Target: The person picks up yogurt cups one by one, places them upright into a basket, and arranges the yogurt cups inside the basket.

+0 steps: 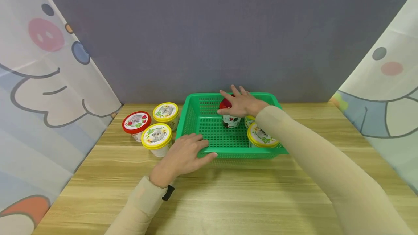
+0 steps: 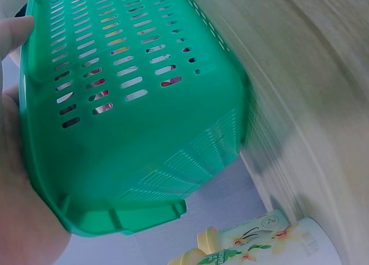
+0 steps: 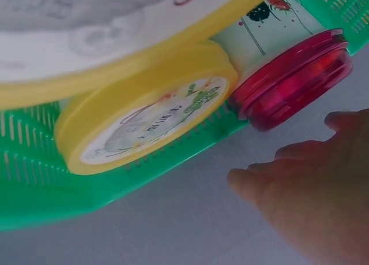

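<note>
A green plastic basket (image 1: 215, 150) stands on the wooden table. My left hand (image 1: 184, 155) grips its front left corner, the fingers over the rim and the thumb along the front outside. Inside the basket, toward the back, is a cup with a dark red lid (image 1: 231, 120). My right hand (image 1: 240, 104) is above this cup with its fingers spread. In the right wrist view a gap shows between those fingers and the red lid (image 3: 294, 80). Two yellow-lidded tubs (image 1: 262, 137) sit at the basket's right side, one partly hidden by my right arm.
Left of the basket stand a red-lidded tub (image 1: 136, 122) and two yellow-lidded tubs (image 1: 156, 136), close together on the table (image 1: 228, 198). A grey wall (image 1: 209, 35) rises behind the basket. Printed cartoon curtains (image 1: 49, 82) hang at both sides.
</note>
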### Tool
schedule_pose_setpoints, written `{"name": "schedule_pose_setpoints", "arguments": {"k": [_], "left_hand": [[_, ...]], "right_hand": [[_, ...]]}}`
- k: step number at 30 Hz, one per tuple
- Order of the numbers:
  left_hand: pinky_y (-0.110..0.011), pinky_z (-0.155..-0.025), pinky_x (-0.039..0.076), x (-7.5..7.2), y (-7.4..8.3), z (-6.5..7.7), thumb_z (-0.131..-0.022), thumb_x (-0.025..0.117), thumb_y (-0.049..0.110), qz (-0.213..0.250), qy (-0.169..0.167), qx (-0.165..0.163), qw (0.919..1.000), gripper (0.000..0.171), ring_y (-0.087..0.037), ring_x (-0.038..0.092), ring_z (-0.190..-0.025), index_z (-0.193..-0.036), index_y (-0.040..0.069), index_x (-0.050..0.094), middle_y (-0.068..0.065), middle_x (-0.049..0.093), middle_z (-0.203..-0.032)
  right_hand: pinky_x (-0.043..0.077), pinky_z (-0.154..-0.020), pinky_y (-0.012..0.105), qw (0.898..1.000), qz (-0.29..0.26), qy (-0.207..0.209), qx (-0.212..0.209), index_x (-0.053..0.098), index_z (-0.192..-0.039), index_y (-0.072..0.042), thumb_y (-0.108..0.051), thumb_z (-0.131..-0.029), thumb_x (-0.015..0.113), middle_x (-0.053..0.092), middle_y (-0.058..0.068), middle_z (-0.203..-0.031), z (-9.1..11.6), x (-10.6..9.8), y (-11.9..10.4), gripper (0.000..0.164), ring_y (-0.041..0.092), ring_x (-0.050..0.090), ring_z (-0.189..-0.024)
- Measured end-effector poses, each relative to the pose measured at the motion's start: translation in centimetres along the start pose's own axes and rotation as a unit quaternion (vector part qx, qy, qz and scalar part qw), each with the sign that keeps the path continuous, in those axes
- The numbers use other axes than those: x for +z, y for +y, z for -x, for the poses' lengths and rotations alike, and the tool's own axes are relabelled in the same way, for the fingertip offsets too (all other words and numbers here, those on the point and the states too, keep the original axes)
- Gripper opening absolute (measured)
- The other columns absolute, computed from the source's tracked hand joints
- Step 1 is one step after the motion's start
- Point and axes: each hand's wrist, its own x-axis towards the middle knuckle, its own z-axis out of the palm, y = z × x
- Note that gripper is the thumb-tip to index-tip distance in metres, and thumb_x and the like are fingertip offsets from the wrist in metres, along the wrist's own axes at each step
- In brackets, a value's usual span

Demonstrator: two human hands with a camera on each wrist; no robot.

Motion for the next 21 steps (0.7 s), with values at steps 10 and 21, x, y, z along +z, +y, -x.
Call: {"name": "schedule_pose_setpoints", "arguments": {"k": [10, 21], "left_hand": [[-0.036, -0.076, 0.051, 0.0, 0.0, -0.1, -0.099, 0.056, 0.055, 0.001, -0.008, -0.003, 1.0, 0.043, -0.016, 0.058, -0.08, -0.096, 0.014, 0.072, 0.004, 0.063, -0.087], [-0.034, -0.071, 0.049, 0.0, 0.0, 0.0, -0.099, 0.057, 0.054, -0.003, -0.003, 0.002, 1.0, 0.041, -0.015, 0.055, -0.075, -0.09, 0.016, 0.069, 0.006, 0.058, -0.081]], "right_hand": [[-0.001, -0.119, 0.062, 0.999, -0.018, 0.025, -0.025, -0.002, -0.164, -0.032, -0.074, -0.097, 0.038, -0.013, 0.018, -0.168, 1.8, -0.4, 1.0, 0.089, 0.047, -0.012, -0.152], [-0.002, -0.119, 0.062, 0.997, -0.03, 0.047, -0.045, 0.004, -0.165, -0.027, -0.072, -0.097, 0.042, -0.007, 0.02, -0.168, 4.4, -0.8, 2.0, 0.089, 0.047, -0.01, -0.152]]}}
